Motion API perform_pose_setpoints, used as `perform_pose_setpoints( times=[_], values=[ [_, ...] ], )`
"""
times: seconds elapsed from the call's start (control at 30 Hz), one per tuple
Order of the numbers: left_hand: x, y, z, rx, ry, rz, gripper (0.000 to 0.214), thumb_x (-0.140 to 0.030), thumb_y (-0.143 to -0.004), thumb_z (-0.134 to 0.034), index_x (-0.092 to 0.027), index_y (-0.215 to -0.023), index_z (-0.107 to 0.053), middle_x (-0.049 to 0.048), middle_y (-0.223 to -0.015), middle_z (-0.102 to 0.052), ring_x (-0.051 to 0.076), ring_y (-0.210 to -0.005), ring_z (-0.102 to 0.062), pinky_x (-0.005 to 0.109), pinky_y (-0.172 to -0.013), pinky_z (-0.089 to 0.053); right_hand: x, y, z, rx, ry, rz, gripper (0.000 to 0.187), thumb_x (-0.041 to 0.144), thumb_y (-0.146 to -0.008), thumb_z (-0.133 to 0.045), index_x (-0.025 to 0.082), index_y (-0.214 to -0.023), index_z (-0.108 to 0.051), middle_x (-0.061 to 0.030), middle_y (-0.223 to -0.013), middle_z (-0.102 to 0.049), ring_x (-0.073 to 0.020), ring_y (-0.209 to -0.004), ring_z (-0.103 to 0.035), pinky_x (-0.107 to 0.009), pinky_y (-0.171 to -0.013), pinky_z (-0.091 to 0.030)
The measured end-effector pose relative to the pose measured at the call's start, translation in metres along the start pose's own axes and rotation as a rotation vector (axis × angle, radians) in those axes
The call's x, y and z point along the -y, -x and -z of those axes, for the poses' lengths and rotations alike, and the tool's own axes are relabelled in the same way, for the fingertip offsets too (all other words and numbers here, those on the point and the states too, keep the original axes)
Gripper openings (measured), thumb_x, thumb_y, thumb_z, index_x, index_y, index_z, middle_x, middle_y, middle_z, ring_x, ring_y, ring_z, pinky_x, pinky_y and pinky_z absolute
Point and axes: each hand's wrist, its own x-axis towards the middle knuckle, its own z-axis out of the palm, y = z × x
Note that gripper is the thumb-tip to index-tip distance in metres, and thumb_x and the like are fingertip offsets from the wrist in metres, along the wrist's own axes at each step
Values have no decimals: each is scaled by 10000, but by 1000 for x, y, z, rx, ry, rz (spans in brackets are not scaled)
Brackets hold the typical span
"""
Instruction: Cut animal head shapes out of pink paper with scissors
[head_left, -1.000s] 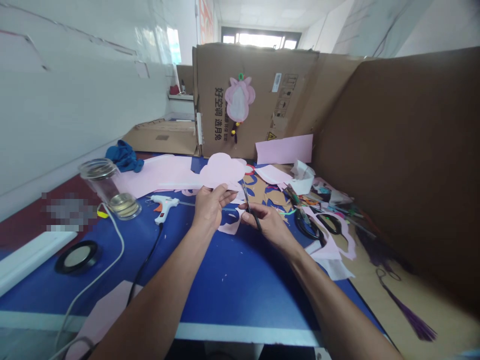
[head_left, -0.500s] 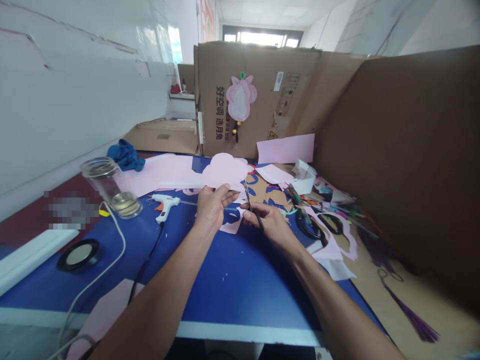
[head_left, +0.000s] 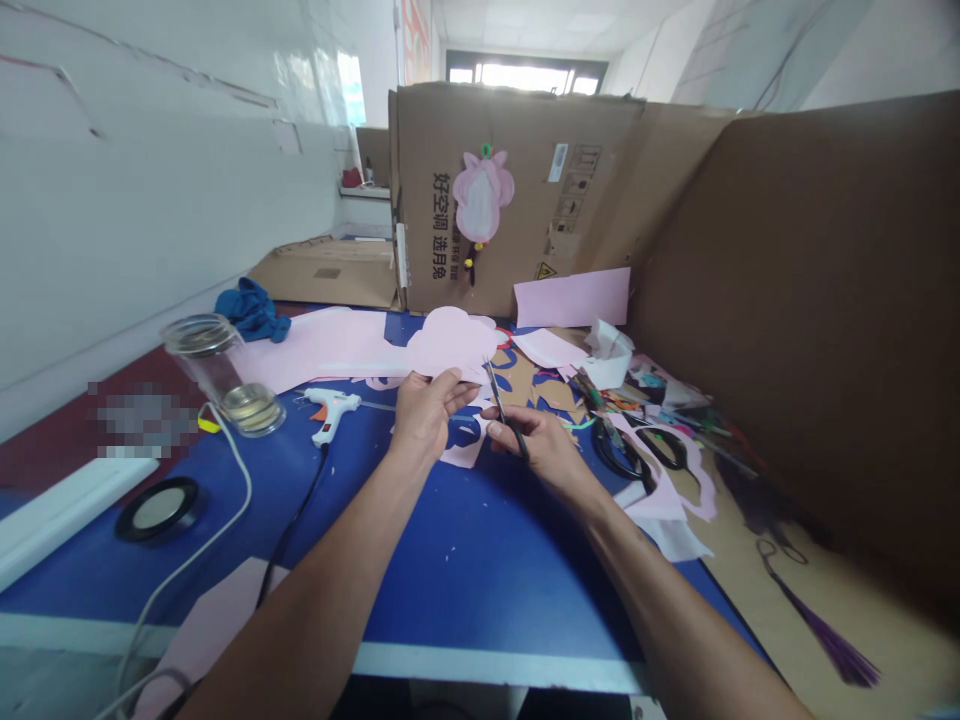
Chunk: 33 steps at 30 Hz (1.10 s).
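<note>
My left hand (head_left: 426,415) pinches the lower edge of a pink cloud-shaped paper cutout (head_left: 450,340) and holds it up over the blue table (head_left: 465,560). My right hand (head_left: 538,445) is closed round the handles of a pair of scissors (head_left: 504,410). The blades point up and meet the cutout's right lower edge. Both hands sit close together at the middle of the table.
A white glue gun (head_left: 328,408) with black cord lies left of my hands. A glass jar (head_left: 217,375) and a round black lid (head_left: 157,508) stand further left. Paper scraps, tape rolls (head_left: 616,450) and cardboard walls (head_left: 810,330) fill the right and back.
The hands and the cutout have barely shifted. The scissor blades have edged slightly further along the paper's edge.
</note>
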Motion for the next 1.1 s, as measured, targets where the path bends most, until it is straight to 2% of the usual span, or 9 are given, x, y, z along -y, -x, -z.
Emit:
perform_pose_setpoints(
  times=[0.3,0.43,0.6,0.93,1.1],
  values=[
    [0,0,0,-5,0,-2,363,-179,-707,-830,-169,-1038,-681,62,-833,-778,189,-736,-754,327,-764,-615,1,0,-1,-10,-12,-27,533,638,-794,-799,183,-1071,-814,-22,-702,-680,-201,-677,-626,-312,-655,-494],
    [-1,-1,1,-11,7,-8,360,-181,-708,-833,-174,-1035,-683,59,-830,-777,192,-729,-757,330,-765,-620,-1,0,-1,-38,-67,-37,564,634,-754,-834,193,-1105,-803,-41,-778,-718,-221,-730,-655,-332,-691,-519],
    [-1,-2,2,-9,6,-14,321,-189,-699,-844,-163,-964,-664,60,-825,-778,178,-720,-753,318,-757,-625,-2,1,-1,27,-47,-4,545,615,-786,-816,201,-1139,-789,-43,-916,-759,-238,-839,-687,-353,-808,-528],
    [-1,0,0,-1,-10,1,294,-192,-706,-841,-165,-943,-668,69,-825,-775,189,-736,-752,340,-788,-620,1,1,-1,10,-54,-8,533,620,-779,-823,183,-1084,-804,-17,-792,-712,-199,-743,-632,-318,-735,-497],
    [0,0,1,-1,2,-1,263,-175,-704,-825,-152,-917,-672,72,-824,-777,177,-721,-746,312,-750,-619,1,1,0,16,-18,4,543,634,-805,-798,185,-1110,-803,-26,-785,-720,-211,-755,-653,-324,-734,-513]
  ],
)
